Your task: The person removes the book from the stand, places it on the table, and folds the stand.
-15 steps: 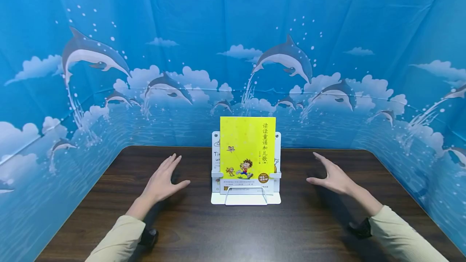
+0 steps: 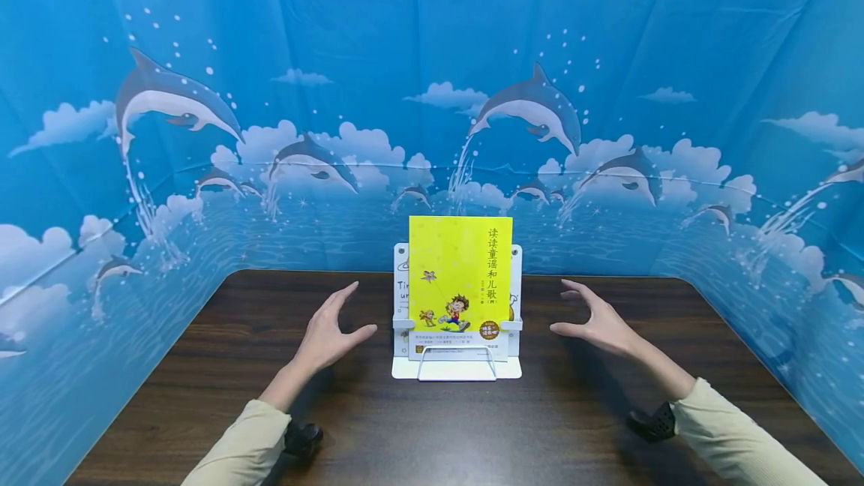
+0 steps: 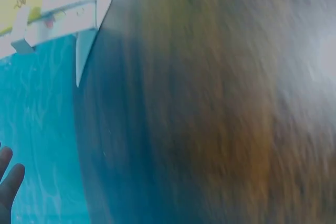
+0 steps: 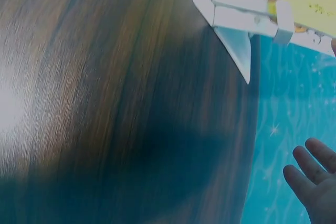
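A yellow book (image 2: 448,268) with a cartoon child on its cover stands upright on a white book stand (image 2: 400,368), held by side clips and a wire rest in front. My left hand (image 2: 327,336) hovers to the left of the stand, thumb spread away from the fingers, holding nothing. On the other side my right hand (image 2: 601,325) is posed much the same, apart from the book and touching nothing. Fingertips of the left hand (image 3: 9,182) show at the edge of the left wrist view; several right fingers (image 4: 310,169) appear in the right wrist view.
The stand sits on a dark wood-grain table (image 2: 445,433). Behind and around it hangs a blue curtain (image 2: 378,36) printed with dolphins and clouds. Black wrist devices (image 2: 304,441) sit below the sleeves.
Both hands have moved inward toward the book, the left one to the right and the right one to the left. The book and stand have stayed in place.
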The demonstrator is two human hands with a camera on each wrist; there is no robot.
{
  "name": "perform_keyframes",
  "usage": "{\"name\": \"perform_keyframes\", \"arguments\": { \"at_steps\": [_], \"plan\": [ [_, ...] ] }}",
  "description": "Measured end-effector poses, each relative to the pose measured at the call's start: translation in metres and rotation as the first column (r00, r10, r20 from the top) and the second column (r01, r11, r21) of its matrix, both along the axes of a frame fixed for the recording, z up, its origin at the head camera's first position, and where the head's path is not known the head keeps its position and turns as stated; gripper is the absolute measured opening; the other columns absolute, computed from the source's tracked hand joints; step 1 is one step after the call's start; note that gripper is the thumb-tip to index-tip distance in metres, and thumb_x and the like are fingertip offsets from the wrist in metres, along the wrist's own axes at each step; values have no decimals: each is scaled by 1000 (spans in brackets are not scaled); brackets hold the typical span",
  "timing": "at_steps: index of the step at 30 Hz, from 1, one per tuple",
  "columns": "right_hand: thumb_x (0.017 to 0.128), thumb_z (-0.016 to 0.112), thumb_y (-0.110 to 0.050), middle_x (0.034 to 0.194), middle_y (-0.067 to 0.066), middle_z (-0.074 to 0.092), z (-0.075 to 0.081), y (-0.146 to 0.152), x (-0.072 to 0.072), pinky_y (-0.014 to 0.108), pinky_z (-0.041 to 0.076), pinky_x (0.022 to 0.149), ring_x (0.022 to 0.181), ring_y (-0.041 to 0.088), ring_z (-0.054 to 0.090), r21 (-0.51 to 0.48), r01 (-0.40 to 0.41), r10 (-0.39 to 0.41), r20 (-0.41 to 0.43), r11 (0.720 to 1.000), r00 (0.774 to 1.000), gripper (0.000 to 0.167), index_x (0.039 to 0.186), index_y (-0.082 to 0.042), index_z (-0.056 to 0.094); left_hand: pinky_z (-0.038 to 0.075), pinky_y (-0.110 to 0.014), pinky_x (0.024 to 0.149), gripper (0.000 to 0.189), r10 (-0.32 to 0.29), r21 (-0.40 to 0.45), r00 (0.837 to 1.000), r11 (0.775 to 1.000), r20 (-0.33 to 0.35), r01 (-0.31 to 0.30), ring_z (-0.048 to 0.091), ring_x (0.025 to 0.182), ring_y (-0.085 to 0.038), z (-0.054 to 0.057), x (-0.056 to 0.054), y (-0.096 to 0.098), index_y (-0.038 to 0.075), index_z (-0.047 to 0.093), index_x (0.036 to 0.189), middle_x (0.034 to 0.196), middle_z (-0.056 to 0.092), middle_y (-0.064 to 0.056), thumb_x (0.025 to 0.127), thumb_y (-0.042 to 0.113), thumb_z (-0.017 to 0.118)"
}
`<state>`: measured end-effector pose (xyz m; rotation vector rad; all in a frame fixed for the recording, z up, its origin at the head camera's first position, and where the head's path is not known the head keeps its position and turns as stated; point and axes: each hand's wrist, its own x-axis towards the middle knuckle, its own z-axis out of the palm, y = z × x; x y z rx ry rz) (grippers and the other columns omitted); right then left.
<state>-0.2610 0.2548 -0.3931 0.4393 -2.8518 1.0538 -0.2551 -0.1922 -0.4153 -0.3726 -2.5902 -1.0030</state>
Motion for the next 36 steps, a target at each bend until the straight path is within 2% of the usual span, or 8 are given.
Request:
{"name": "perform_keyframes", "arguments": {
  "at_steps": [4,10,14,17,22,25,32,36],
  "plan": [
    [77,68,-39,126,20,47,3,-10,-1,60,37,88,117,39,42,-43,-19,19,-2,999,1000,80,139,-5,29,40,-52,92,75,-23,84,999,996,-28,25,46,116,-31,3,-1,9,9,40,135,131,46,-15,73,33,73],
    [76,70,-32,121,18,51,8,-28,-4,50,46,84,112,35,47,-137,-71,70,-12,988,997,74,135,-3,35,46,-46,87,70,-50,186,998,981,-32,55,51,111,-29,8,-2,24,7,43,132,126,50,-14,73,28,75],
    [76,71,-27,116,18,51,10,-39,-4,43,49,80,107,34,50,-191,-102,101,-13,976,995,70,132,-1,38,48,-45,85,70,-77,210,996,974,-50,86,54,108,-29,9,-4,34,6,43,131,126,50,-15,73,23,76],
    [77,71,-24,112,18,51,9,-46,-4,42,49,81,103,32,51,-222,-116,118,-3,968,993,67,130,1,40,49,-43,84,68,-88,221,994,970,-67,101,56,106,-28,9,-5,41,7,43,131,124,50,-15,72,18,76],
    [77,71,-18,108,19,52,9,-56,-6,43,48,84,96,31,53,-275,-140,150,14,951,989,63,128,3,41,51,-40,81,65,-84,235,992,966,-95,105,58,101,-26,8,-7,51,4,46,128,118,54,-14,72,13,76],
    [76,72,-17,105,18,53,8,-61,-7,40,48,83,93,29,53,-290,-156,166,9,944,986,63,128,3,42,51,-39,79,63,-80,254,991,961,-103,104,59,99,-25,8,-8,57,5,47,127,115,55,-12,72,10,75],
    [74,73,-13,101,15,52,7,-70,-9,36,49,79,89,25,53,-281,-134,137,-10,950,991,65,127,4,42,52,-36,77,58,-73,280,993,955,-93,96,59,96,-23,8,-10,66,3,48,127,112,56,-12,74,5,72],
    [73,73,-13,102,14,52,6,-75,-10,36,49,80,89,24,53,-273,-106,111,4,956,994,66,128,4,40,53,-35,75,56,-73,295,990,950,-119,105,60,92,-25,7,-12,68,1,48,126,110,55,-14,74,-1,70]
  ]
}}
